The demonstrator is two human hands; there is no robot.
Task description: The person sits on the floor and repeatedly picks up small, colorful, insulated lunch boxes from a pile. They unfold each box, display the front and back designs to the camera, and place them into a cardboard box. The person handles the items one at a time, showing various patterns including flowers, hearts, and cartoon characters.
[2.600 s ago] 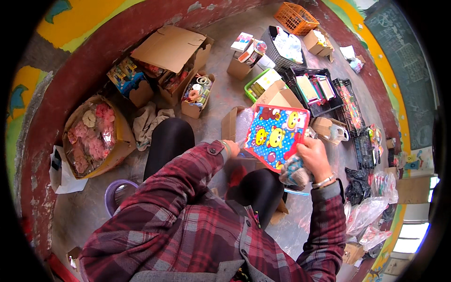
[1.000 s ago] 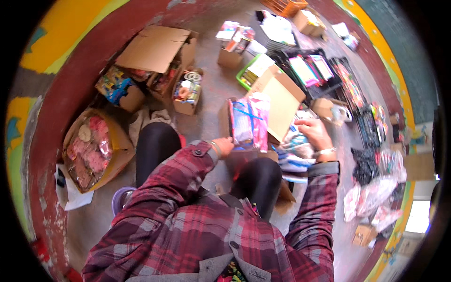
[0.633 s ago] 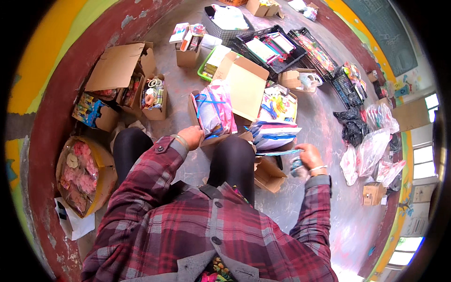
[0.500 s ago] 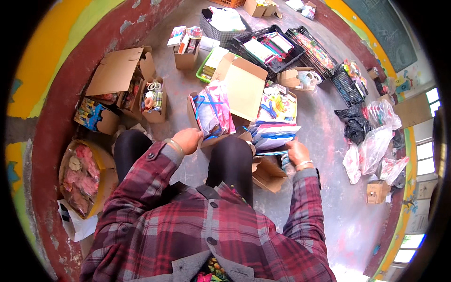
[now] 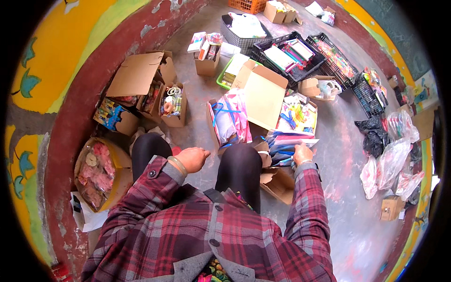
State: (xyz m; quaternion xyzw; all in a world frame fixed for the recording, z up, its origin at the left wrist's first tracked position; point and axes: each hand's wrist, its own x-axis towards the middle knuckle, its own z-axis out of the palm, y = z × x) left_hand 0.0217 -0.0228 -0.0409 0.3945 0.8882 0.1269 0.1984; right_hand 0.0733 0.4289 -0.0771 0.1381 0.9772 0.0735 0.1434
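Now the right hand (image 5: 303, 153) is over at the near right edge of the stack of blue and white folders (image 5: 287, 141), where half a second ago I had it just beside and below. The red-edged cartoon sheet it carried earlier no longer shows in it. I can't tell from my view whether its fingers are clamped on a folder or only resting there. The stack sits right of the dark-clad knee (image 5: 240, 171), just beyond the small open box (image 5: 278, 184); what bears its lower end is hidden from me. Meanwhile the left hand (image 5: 191, 160) has drawn away from the pink bag (image 5: 241, 117) in its carton and hangs left of the knee, fingers curled together, nothing visible in them. To my judgement, that leaves the handling at the stack to the right hand alone, the left being idle.
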